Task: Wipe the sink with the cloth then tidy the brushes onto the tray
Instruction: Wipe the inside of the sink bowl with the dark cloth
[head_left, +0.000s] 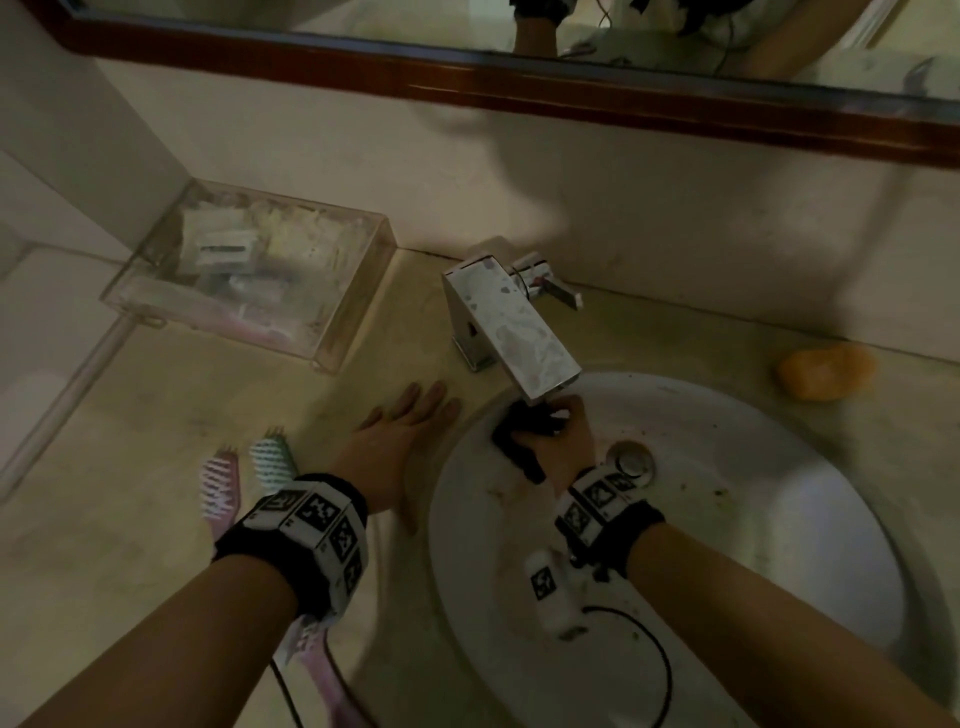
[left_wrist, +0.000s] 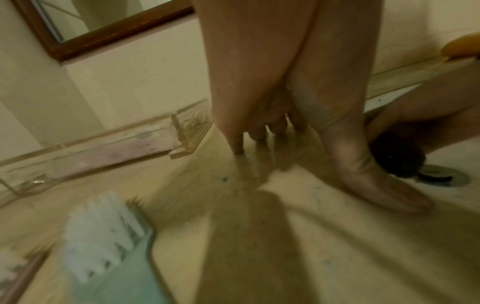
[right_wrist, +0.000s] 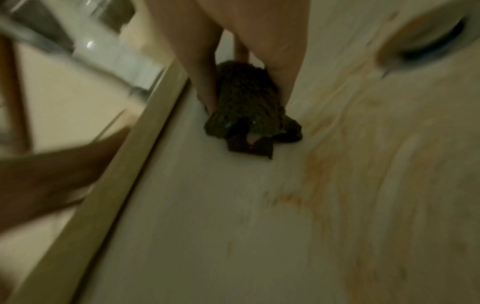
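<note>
The fingers (right_wrist: 207, 88) of the right hand (head_left: 563, 447) are curled round a dark cloth (head_left: 524, 434) and press it against the inner wall of the sink (head_left: 753, 519), at its rear left, directly under the spout of the tap (head_left: 511, 327). In the right wrist view the cloth (right_wrist: 249, 109) is bunched between thumb and fingers, with a loose corner trailing on the white basin. Orange-brown stains mark the basin surface beside the cloth, and the drain (head_left: 631, 462) lies just right of the hand. The left hand (head_left: 400, 441) rests flat on the tabletop (head_left: 156, 395) just beside the sink rim, its fingers (left_wrist: 236, 131) straight and spread, holding nothing. Behind the left wrist lie two brushes, bristles up: a green brush (head_left: 272, 460) and a pink brush (head_left: 221, 488), side by side on the tabletop. A third pink handle (head_left: 322, 670) shows partly under the left forearm. A clear tray (head_left: 332, 332) stands at the rear left against the wall, holding blurred small items. An orange soap (head_left: 826, 371) lies on the tabletop to the right of the sink. A mirror (head_left: 519, 78) with a dark wooden frame hangs above.
</note>
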